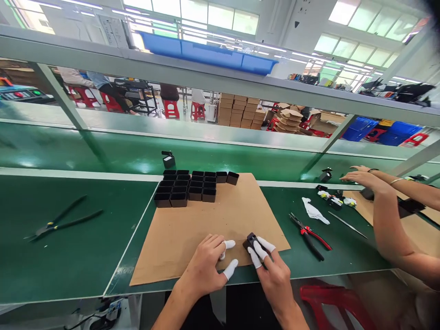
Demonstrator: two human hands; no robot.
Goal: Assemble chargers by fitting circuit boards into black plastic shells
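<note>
My right hand (271,268), with white finger cots on its fingertips, pinches a small black part (250,239) against the brown cardboard sheet (209,224). My left hand (206,266) rests beside it on the cardboard's near edge, fingers curled, two tips in white cots, nothing visible in them. Several open black square boxes (187,185) stand in rows at the far end of the cardboard. One more black box (168,160) sits apart behind them on the green belt.
Black long-handled pliers (62,220) lie left on the green bench. Red-handled pliers (311,236), a white cloth (314,211) and a thin metal rod (347,224) lie right. A neighbouring person's arms (388,215) reach over small parts (335,199) at the right.
</note>
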